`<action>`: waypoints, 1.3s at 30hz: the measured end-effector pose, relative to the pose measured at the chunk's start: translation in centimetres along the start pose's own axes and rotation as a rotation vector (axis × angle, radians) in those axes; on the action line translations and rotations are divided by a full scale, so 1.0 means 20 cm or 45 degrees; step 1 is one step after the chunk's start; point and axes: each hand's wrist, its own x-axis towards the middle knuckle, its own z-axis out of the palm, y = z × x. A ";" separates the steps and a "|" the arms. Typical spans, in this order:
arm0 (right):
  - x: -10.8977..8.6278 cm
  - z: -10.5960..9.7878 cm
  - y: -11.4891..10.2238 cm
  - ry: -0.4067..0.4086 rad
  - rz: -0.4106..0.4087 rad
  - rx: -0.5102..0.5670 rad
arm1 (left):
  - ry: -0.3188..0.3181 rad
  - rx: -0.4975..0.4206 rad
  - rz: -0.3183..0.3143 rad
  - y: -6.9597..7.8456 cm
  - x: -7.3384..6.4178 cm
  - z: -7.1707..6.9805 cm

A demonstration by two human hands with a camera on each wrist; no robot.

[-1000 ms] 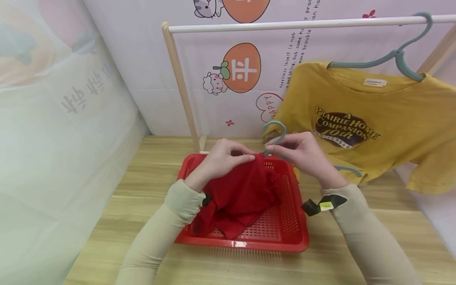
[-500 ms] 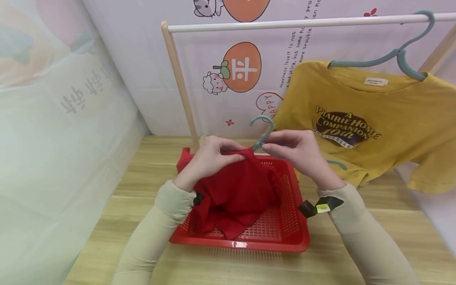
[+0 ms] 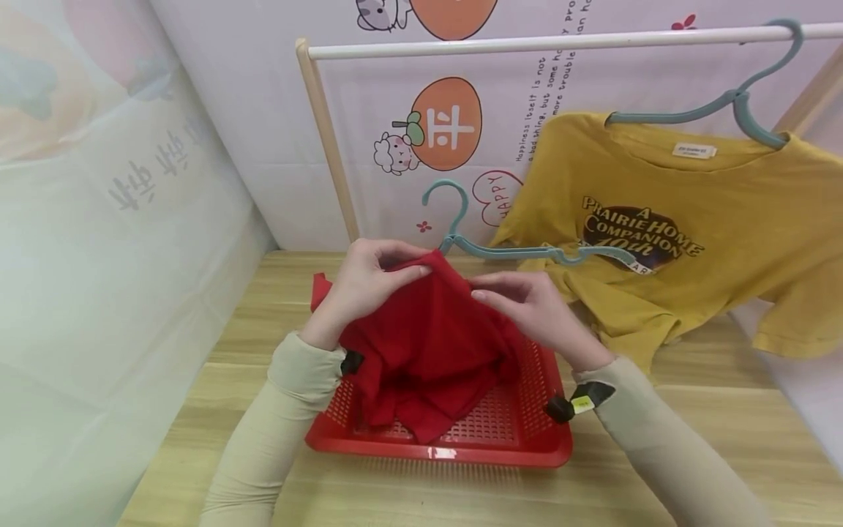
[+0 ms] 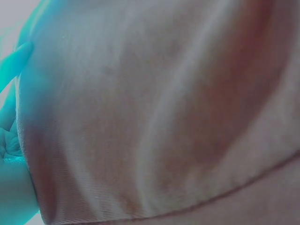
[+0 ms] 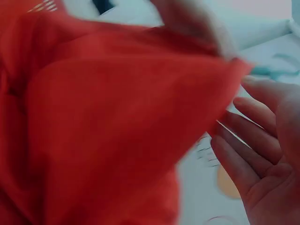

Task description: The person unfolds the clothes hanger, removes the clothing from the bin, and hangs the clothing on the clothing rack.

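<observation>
A red garment is bunched in and above the red basket, its top edge lifted to a peak. My left hand pinches that peak between thumb and fingers. On the garment's right edge, my right hand has thumb and fingertips together; in the right wrist view its other fingers look fairly straight. A teal hanger has its hook up, just behind the peak. One hanger arm reaches right in the open; the other passes out of sight behind or into the cloth. Cloth fills most of the left wrist view.
A yellow T-shirt hangs on another teal hanger from the white rail, its lower part reaching the wooden table. The rack's wooden post stands behind the basket. Printed cloth covers the walls.
The hanger has moved left and up, baring its right arm. My left hand has raised the cloth leftward. My right hand has left the hanger's neck and come to the garment's edge.
</observation>
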 end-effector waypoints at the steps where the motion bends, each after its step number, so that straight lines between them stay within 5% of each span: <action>1: 0.01 0.01 0.02 -0.004 0.022 -0.018 | -0.006 -0.005 0.001 0.01 0.00 0.00; 8: 0.09 0.06 0.05 -0.071 0.037 0.064 | -0.044 -0.027 0.014 0.02 -0.01 0.01; 15: 0.07 0.08 0.04 -0.096 0.097 0.128 | -0.062 -0.026 0.016 -0.01 -0.02 -0.01; 20: 0.04 0.04 0.04 -0.074 0.049 0.153 | -0.051 -0.016 -0.002 0.00 -0.02 -0.05; 34: -0.03 -0.19 0.07 -0.023 -0.094 -0.102 | 0.018 0.020 -0.049 0.01 -0.05 -0.20; 39: -0.06 -0.23 0.07 0.027 -0.045 -0.240 | 0.007 0.028 -0.044 0.00 -0.06 -0.21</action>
